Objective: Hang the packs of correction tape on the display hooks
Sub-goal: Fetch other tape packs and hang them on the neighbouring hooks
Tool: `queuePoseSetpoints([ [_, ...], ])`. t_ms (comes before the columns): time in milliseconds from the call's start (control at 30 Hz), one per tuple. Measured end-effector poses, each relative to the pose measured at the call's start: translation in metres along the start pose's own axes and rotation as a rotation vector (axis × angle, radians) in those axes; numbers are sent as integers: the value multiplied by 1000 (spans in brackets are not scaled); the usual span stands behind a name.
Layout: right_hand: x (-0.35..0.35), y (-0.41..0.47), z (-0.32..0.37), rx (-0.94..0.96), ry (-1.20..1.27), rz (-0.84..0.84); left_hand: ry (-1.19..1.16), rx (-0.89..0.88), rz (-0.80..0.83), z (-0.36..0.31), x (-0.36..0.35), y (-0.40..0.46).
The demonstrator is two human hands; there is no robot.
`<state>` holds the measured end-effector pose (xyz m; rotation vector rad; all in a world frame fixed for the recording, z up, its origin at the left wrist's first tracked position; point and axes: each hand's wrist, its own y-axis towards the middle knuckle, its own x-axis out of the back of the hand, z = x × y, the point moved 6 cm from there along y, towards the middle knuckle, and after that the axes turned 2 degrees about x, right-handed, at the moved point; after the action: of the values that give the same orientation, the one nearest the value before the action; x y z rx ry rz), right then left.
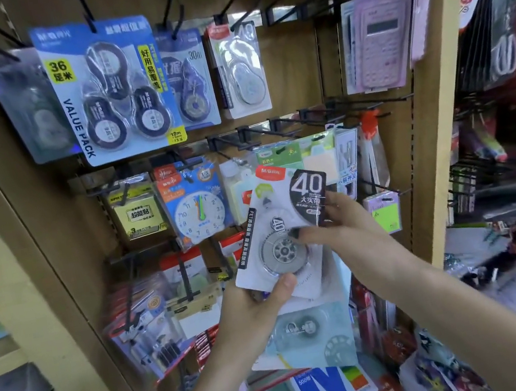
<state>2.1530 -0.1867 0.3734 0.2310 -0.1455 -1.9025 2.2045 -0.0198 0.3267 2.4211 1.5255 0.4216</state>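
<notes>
You are holding a pack of correction tape (283, 221) in front of the shelf, below a row of bare black hooks (259, 134). The pack is a white card, tilted to the right. It has a red tag at the top, a big "40" on a black patch, and a clear bubble with a round grey wheel inside. A black strip with white writing runs down its left edge.

Your left hand (253, 313) grips the bottom of the pack, with the thumb on the front. More packs are stacked behind it in that hand, and a pale blue one (312, 334) peeks out below.

Your right hand (334, 226) pinches the pack's right side, with the thumb on the bubble.

Up high, a matching "40" pack (239, 67) hangs on a hook beside a blue value pack (109, 90).
</notes>
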Motion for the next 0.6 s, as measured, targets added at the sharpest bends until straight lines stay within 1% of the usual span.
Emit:
queuePoseSetpoints([
  [67,2,-2,4,53,-21,26,6,-21,22,-5,-2,2],
  [167,6,-1,16,112,55,74,35,-95,67,-18,-2,9],
  [267,8,3,36,191,97,66,98,-170,107,-37,-3,18],
  [333,13,9,50,248,132,41,133,-192,99,-51,-2,25],
  [500,8,38,90,359,17,36,197,-189,40,-83,3,56],
  [600,1,57,118,398,-28,36,212,-170,36,-98,1,78],
])
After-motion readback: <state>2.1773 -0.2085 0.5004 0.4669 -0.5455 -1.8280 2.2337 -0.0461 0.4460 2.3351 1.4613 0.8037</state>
